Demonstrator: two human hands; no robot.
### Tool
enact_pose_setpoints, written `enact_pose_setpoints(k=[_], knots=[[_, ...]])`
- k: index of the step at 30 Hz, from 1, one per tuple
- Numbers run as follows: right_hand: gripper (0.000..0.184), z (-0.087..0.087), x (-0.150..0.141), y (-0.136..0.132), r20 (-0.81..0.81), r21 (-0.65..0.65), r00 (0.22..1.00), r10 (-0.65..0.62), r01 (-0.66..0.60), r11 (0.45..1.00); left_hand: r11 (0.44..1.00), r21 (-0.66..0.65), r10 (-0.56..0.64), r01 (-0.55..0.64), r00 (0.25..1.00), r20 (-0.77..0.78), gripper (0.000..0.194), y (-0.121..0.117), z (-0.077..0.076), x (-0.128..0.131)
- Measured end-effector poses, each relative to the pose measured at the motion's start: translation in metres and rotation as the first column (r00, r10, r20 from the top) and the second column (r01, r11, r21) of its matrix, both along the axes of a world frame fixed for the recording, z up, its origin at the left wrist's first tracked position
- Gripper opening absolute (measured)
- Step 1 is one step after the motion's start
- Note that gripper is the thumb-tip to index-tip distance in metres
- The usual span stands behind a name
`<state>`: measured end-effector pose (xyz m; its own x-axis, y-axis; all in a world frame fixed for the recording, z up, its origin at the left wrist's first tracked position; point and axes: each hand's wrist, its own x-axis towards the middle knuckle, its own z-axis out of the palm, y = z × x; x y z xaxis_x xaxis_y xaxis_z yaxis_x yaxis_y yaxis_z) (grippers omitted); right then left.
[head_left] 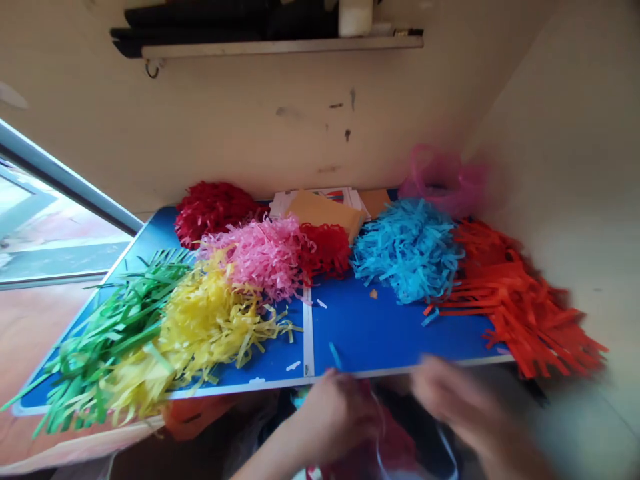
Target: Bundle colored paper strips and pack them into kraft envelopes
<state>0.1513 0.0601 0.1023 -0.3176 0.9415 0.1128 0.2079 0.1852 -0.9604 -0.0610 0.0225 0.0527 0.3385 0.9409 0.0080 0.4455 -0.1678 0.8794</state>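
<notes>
My left hand (pixel 340 408) is closed just below the table's front edge. A thin white string (pixel 381 433) hangs from its fingers, and a blue paper strip (pixel 335 355) sticks up beside the knuckles. To the right, my right hand (pixel 453 397) is smeared by motion, its fingers bent. Another length of white string (pixel 447 443) hangs below it; whether the fingers grip it is unclear. Beneath both hands lies dark red material (pixel 395 443), partly hidden by the left hand.
On the blue table (pixel 350 327) lie fringed paper piles: green (pixel 120 327), yellow (pixel 210 313), pink (pixel 265 253), dark red (pixel 215 210), red (pixel 327 250), light blue (pixel 410 250) and orange-red (pixel 530 307). Behind are cards (pixel 325 212) and a pink plastic bag (pixel 445 183). A shelf (pixel 285 48) hangs above.
</notes>
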Motion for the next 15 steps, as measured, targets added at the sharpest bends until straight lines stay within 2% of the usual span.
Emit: enact_pose_setpoints(k=[1, 2, 4, 5, 7, 10, 13, 15], knots=[[0.037, -0.004, -0.008, 0.0, 0.035, -0.041, 0.995, 0.091, -0.09, 0.995, 0.997, 0.001, 0.08, -0.081, 0.995, 0.057, 0.007, 0.018, 0.003, -0.011], [0.038, -0.008, -0.017, -0.001, 0.024, -0.136, 0.979, 0.204, -0.199, 0.97, 0.965, -0.025, 0.261, -0.26, 0.959, 0.111, 0.005, 0.038, 0.006, -0.023], [0.037, -0.014, -0.031, -0.001, -0.044, -0.292, 0.929, 0.367, -0.363, 0.885, 0.879, -0.009, 0.475, -0.478, 0.871, 0.125, 0.008, 0.079, 0.009, -0.053], [0.036, -0.017, -0.036, -0.001, -0.069, -0.323, 0.917, 0.393, -0.394, 0.861, 0.836, -0.009, 0.545, -0.549, 0.828, 0.135, 0.009, 0.096, 0.009, -0.068], [0.036, -0.019, -0.04, 0.001, -0.085, -0.341, 0.922, 0.377, -0.383, 0.859, 0.755, -0.032, 0.65, -0.655, 0.741, 0.17, 0.01, 0.119, 0.005, -0.094], [0.039, -0.022, -0.041, 0.004, -0.102, -0.378, 0.948, 0.303, -0.318, 0.869, 0.661, -0.108, 0.74, -0.743, 0.621, 0.258, 0.017, 0.124, 0.001, -0.121], [0.041, -0.028, -0.04, 0.008, -0.147, -0.432, 0.956, 0.254, -0.293, 0.853, 0.592, -0.238, 0.782, -0.77, 0.479, 0.398, 0.01, 0.11, 0.004, -0.134], [0.042, -0.033, -0.043, 0.013, -0.178, -0.478, 0.961, 0.212, -0.272, 0.835, 0.56, -0.346, 0.79, -0.752, 0.36, 0.496, 0.013, 0.101, 0.008, -0.138]])
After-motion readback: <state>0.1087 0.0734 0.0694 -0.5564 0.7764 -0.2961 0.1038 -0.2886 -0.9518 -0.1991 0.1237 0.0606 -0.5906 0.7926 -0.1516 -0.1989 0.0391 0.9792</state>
